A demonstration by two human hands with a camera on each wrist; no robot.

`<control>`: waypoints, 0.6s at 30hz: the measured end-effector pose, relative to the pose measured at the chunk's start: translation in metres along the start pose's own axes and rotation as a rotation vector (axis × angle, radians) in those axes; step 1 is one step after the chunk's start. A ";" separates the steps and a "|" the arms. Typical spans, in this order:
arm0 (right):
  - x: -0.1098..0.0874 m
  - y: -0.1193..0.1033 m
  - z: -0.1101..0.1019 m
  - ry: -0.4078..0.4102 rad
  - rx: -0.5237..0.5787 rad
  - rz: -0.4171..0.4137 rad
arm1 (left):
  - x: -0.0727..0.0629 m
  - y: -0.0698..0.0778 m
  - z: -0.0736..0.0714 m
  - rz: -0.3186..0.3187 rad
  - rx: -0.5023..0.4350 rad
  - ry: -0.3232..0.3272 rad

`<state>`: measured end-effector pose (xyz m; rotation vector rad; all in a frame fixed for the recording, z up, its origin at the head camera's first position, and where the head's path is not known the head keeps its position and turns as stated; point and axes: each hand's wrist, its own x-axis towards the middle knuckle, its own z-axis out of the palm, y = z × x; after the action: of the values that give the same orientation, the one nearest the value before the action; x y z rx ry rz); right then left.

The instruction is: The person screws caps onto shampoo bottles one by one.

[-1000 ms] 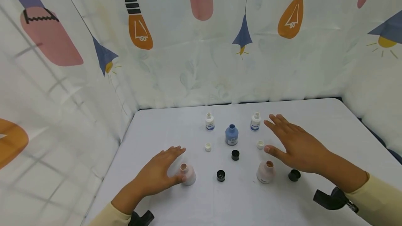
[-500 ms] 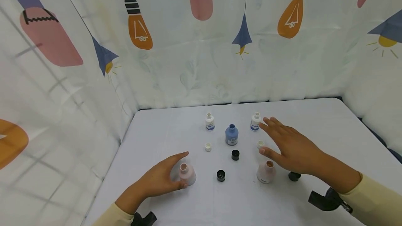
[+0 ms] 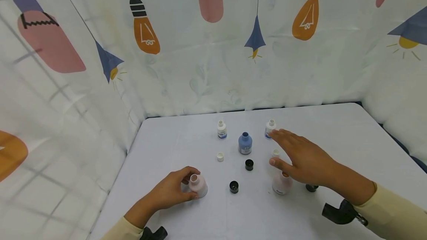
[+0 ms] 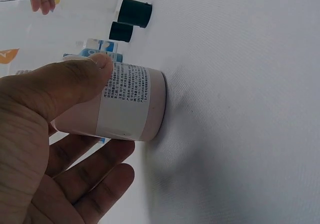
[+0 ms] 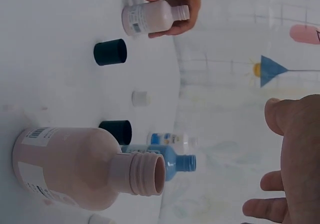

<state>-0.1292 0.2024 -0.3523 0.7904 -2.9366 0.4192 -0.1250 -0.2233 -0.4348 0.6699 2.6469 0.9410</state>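
My left hand [image 3: 170, 192] curls its thumb and fingers round a pale pink bottle [image 3: 198, 186] standing uncapped on the table. In the left wrist view the thumb lies beside the printed label [image 4: 125, 101] of this bottle. My right hand [image 3: 305, 158] hovers with fingers spread over a second pale pink bottle [image 3: 281, 185], also uncapped. The right wrist view shows the threaded neck [image 5: 145, 173] of that second bottle, apart from the right fingers. A white cap [image 3: 275, 153] and a black cap [image 3: 311, 188] are partly hidden by the right hand.
A blue bottle [image 3: 245, 144] stands uncapped mid-table, with a white bottle [image 3: 222, 130] to its left and another white bottle [image 3: 269, 129] to its right. Two black caps [image 3: 249, 165] and a white cap [image 3: 220, 157] lie between. A printed curtain [image 3: 200, 69] hangs behind the table.
My left hand's fingers have closed in from spread to curled round the left pink bottle. The right hand has moved left and slightly down over the right pink bottle.
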 end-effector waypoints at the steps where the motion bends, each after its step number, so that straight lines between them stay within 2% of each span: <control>1: 0.000 0.000 0.001 0.001 0.002 0.001 | 0.000 0.000 0.000 -0.002 -0.004 -0.001; 18: 0.002 -0.015 0.010 0.004 0.030 -0.042 | 0.003 0.003 0.000 0.013 -0.001 0.009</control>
<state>-0.1237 0.1857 -0.3576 0.8523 -2.9108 0.4626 -0.1264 -0.2195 -0.4328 0.6855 2.6532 0.9512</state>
